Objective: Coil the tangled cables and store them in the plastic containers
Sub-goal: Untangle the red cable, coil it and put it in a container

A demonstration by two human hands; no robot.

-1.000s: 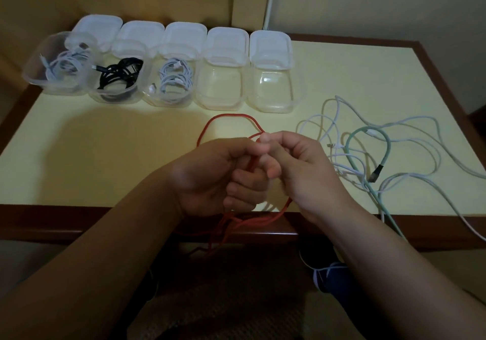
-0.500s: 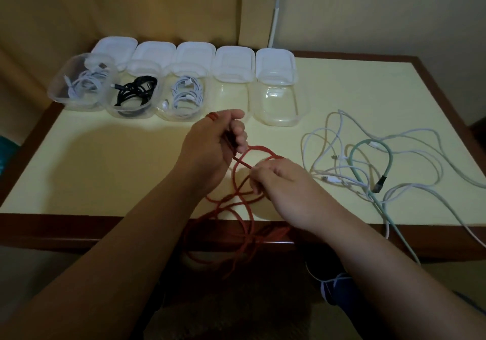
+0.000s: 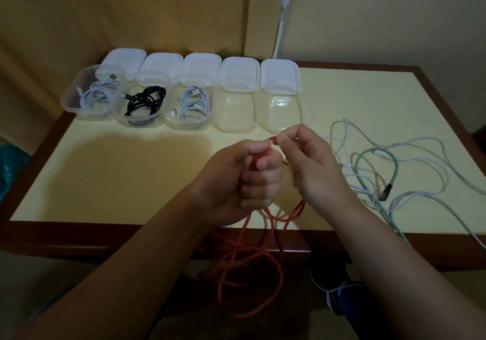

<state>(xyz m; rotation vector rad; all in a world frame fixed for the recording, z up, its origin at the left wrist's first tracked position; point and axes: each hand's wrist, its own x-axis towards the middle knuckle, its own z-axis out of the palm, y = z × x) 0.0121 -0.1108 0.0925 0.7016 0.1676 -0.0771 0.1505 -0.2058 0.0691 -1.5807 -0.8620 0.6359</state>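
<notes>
My left hand (image 3: 244, 182) grips a bunch of the red cable (image 3: 247, 255) in its fist over the table's front edge. My right hand (image 3: 313, 166) pinches a strand of the same cable between thumb and fingers, just right of the left fist. Loose red loops hang below the table edge. Several clear plastic containers stand in a row at the back: the leftmost holds a coiled white cable (image 3: 96, 95), one holds a black cable (image 3: 143, 101), one another white cable (image 3: 194, 103), and two (image 3: 236, 126) (image 3: 306, 121) hold nothing.
A tangle of white cables (image 3: 426, 171) and a pale green cable (image 3: 394, 166) with a dark plug lies on the right of the cream table (image 3: 105, 176). White lids (image 3: 280, 72) lean behind the containers. Some cable trails over the front edge at the right.
My left hand came back toward me and closed into a fist on the red cable. My right hand rose from the table and now pinches a strand beside it. The view shifted downward.
</notes>
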